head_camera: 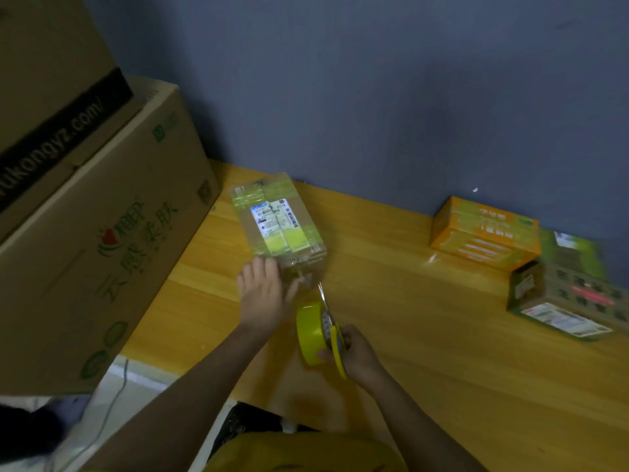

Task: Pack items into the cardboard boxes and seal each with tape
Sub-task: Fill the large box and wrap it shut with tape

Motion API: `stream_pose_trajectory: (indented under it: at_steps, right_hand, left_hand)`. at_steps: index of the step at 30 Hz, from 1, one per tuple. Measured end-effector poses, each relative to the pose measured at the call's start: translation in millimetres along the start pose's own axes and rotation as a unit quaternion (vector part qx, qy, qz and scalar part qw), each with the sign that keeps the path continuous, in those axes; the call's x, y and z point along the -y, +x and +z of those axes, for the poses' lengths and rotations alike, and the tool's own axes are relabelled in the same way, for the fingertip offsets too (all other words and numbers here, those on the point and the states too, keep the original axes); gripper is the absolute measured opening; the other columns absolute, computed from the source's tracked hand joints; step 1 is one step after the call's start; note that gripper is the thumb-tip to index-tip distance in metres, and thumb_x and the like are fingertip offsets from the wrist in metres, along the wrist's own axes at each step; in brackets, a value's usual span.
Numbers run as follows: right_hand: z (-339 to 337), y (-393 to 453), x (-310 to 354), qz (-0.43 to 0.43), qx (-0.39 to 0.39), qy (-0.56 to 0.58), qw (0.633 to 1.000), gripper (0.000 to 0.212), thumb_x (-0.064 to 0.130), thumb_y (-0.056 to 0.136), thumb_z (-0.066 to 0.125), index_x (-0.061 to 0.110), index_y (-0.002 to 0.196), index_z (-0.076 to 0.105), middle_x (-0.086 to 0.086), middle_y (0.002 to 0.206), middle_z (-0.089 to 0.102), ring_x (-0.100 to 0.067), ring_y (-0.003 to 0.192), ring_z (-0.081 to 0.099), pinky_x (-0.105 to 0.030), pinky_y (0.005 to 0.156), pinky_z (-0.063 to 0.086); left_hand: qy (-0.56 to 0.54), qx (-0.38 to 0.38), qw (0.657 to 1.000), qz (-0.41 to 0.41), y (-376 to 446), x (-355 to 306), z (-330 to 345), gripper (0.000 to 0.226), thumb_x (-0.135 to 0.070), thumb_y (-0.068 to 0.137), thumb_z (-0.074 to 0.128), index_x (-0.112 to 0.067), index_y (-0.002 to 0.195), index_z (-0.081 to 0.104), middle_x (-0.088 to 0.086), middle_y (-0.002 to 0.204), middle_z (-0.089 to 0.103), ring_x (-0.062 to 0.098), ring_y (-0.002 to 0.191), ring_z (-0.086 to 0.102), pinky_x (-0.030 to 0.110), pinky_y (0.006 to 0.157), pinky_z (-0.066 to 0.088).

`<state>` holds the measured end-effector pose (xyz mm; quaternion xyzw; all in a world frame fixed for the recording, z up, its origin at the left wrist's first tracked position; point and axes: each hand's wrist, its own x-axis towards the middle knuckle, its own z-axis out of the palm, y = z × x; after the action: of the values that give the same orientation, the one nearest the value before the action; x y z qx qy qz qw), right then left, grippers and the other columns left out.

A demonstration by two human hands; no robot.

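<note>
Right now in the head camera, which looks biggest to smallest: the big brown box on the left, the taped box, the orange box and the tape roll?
1. big brown box, by far.
2. taped box and orange box: too alike to rank.
3. tape roll, though it sits nearer the camera.

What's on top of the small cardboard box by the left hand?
On the small cardboard box: a white shipping label and yellow-green tape strips. The left hand rests flat on its near end, covering that part. The box is closed, so its contents cannot be seen.
</note>
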<state>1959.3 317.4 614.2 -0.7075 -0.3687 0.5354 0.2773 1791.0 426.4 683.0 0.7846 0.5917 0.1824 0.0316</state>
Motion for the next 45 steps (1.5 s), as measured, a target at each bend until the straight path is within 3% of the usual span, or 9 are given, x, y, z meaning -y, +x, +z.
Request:
stream_pose_trajectory:
  at_steps: [2, 6, 11, 15, 22, 28, 37, 41, 45]
  right_hand:
    - [0, -2, 6, 0.002, 0.000, -0.007, 1.000, 0.042, 0.016, 0.070, 0.086, 0.025, 0.088, 0.049, 0.003, 0.091, 0.058, -0.019, 0.089, 0.059, -0.020, 0.060, 0.044]
    - [-7, 1, 12, 0.005, -0.009, -0.023, 1.000, 0.034, 0.019, 0.074, 0.083, 0.024, 0.082, 0.050, 0.004, 0.082, 0.058, -0.014, 0.079, 0.057, -0.020, 0.060, 0.043]
    - [-53, 3, 35, 0.022, -0.058, -0.172, 0.983, 0.033, 0.046, 0.089, 0.063, 0.016, 0.088, 0.051, -0.006, 0.079, 0.059, -0.023, 0.073, 0.058, -0.033, 0.062, 0.046]
    - [-97, 9, 80, 0.048, 0.092, -0.391, 0.915, 0.033, 0.046, 0.099, 0.043, 0.017, 0.111, 0.036, -0.005, 0.090, 0.052, -0.022, 0.076, 0.049, -0.033, 0.061, 0.034]
    - [-94, 51, 162, 0.045, 0.198, -0.503, 0.840, 0.016, 0.032, 0.099, 0.054, 0.022, 0.099, 0.041, 0.013, 0.077, 0.028, -0.003, 0.063, 0.031, -0.013, 0.045, 0.029]
    - [-70, 79, 190, 0.021, 0.259, -0.604, 0.753, 0.044, 0.060, 0.079, 0.067, 0.025, 0.078, 0.041, 0.011, 0.079, 0.040, -0.015, 0.082, 0.044, -0.022, 0.054, 0.031]
    - [-79, 83, 178, -0.061, 0.226, -0.606, 0.760, 0.048, 0.054, 0.073, 0.077, 0.021, 0.068, 0.042, 0.002, 0.070, 0.042, -0.016, 0.067, 0.039, -0.031, 0.057, 0.028]
    - [-94, 74, 171, -0.013, 0.264, -0.601, 0.754, 0.053, 0.059, 0.077, 0.070, 0.018, 0.064, 0.041, 0.000, 0.063, 0.037, -0.018, 0.061, 0.034, -0.032, 0.056, 0.024]
    - [-129, 60, 157, 0.011, 0.221, -0.543, 0.810, 0.053, 0.057, 0.080, 0.069, 0.018, 0.065, 0.037, 0.002, 0.063, 0.034, -0.017, 0.061, 0.031, -0.032, 0.059, 0.023]
  left_hand:
    - [-0.115, 0.118, 0.980, -0.113, -20, -3, 6, 0.047, -0.055, 0.088, 0.053, -0.008, 0.093, 0.052, 0.012, 0.091, 0.056, 0.031, 0.089, 0.055, 0.036, 0.071, 0.040]
    - [-0.378, 0.355, 0.809, -0.277, -30, 0, 22, 0.063, -0.049, 0.084, 0.068, -0.003, 0.120, 0.044, 0.021, 0.110, 0.064, 0.032, 0.101, 0.062, 0.041, 0.083, 0.048]
    - [-0.420, 0.375, 0.770, -0.300, -29, -5, 25, 0.047, -0.030, 0.088, 0.068, -0.011, 0.119, 0.038, 0.018, 0.116, 0.060, 0.024, 0.090, 0.057, 0.036, 0.075, 0.048]
    - [-0.482, 0.375, 0.722, -0.326, -30, -8, 28, 0.044, -0.022, 0.089, 0.067, -0.011, 0.116, 0.034, 0.015, 0.113, 0.056, 0.017, 0.080, 0.059, 0.031, 0.067, 0.051]
    - [-0.506, 0.346, 0.714, -0.338, -33, -8, 37, 0.043, -0.010, 0.088, 0.067, -0.010, 0.113, 0.032, 0.014, 0.107, 0.056, 0.017, 0.079, 0.058, 0.016, 0.050, 0.050]
    - [-0.494, 0.342, 0.724, -0.338, -32, -5, 43, 0.044, -0.014, 0.087, 0.069, -0.010, 0.114, 0.035, 0.006, 0.087, 0.060, 0.011, 0.068, 0.057, 0.015, 0.047, 0.046]
    - [-0.494, 0.339, 0.719, -0.352, -30, -8, 42, 0.043, -0.013, 0.088, 0.067, -0.012, 0.114, 0.032, 0.003, 0.082, 0.057, 0.012, 0.067, 0.056, 0.019, 0.045, 0.048]
    - [-0.472, 0.367, 0.729, -0.334, -28, -13, 40, 0.052, -0.019, 0.086, 0.071, -0.016, 0.118, 0.030, 0.006, 0.087, 0.059, 0.019, 0.072, 0.062, 0.033, 0.060, 0.053]
    - [-0.440, 0.395, 0.751, -0.294, -27, -22, 36, 0.064, -0.026, 0.084, 0.074, -0.013, 0.130, 0.031, 0.017, 0.103, 0.063, 0.036, 0.096, 0.065, 0.050, 0.082, 0.054]
